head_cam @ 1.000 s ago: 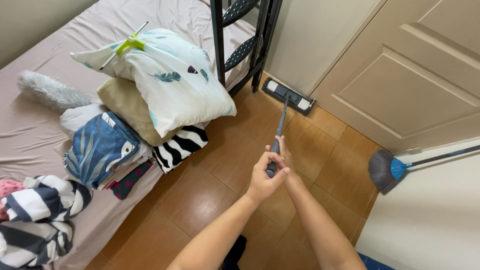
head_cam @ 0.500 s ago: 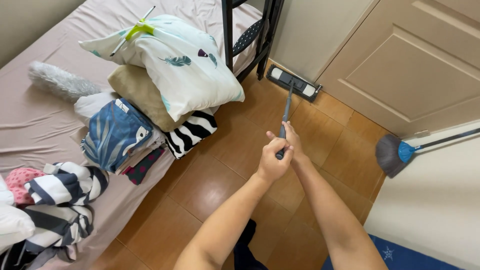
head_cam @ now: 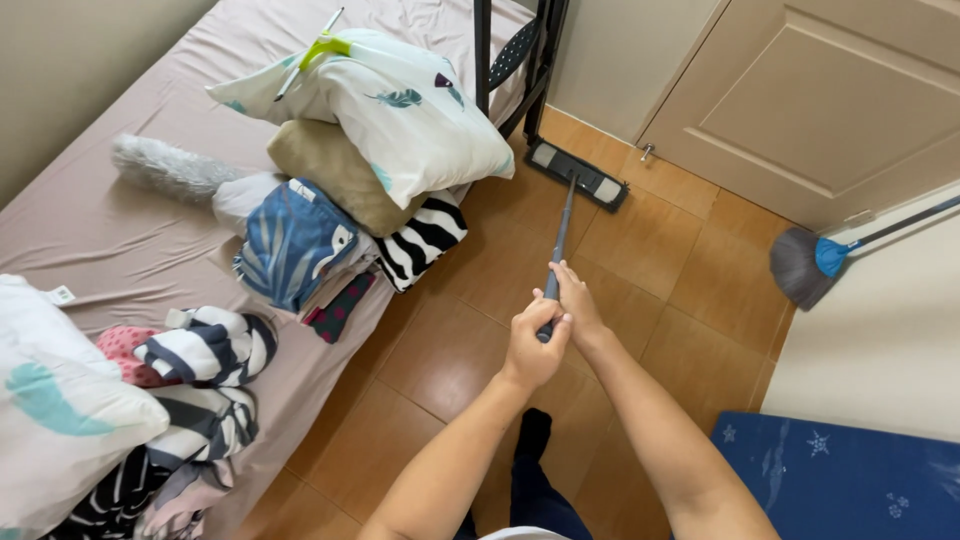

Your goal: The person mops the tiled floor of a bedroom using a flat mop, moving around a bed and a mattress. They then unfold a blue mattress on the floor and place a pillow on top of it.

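By the door, mop head [head_cam: 578,175] farther from both hands [head_cam: 550,325] than before

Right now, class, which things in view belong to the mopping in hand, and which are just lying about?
In use: grey flat mop with long handle, left hand, right hand, brown tiled floor.

Lying about: white feather-print pillow, grey fluffy duster, grey-bristled broom, blue star-print mat.

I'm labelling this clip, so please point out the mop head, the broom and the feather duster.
mop head [head_cam: 578,175], head view, middle of the flat pad
broom [head_cam: 795,265], head view, grey bristles
feather duster [head_cam: 165,168], head view, fluffy grey part on the bed
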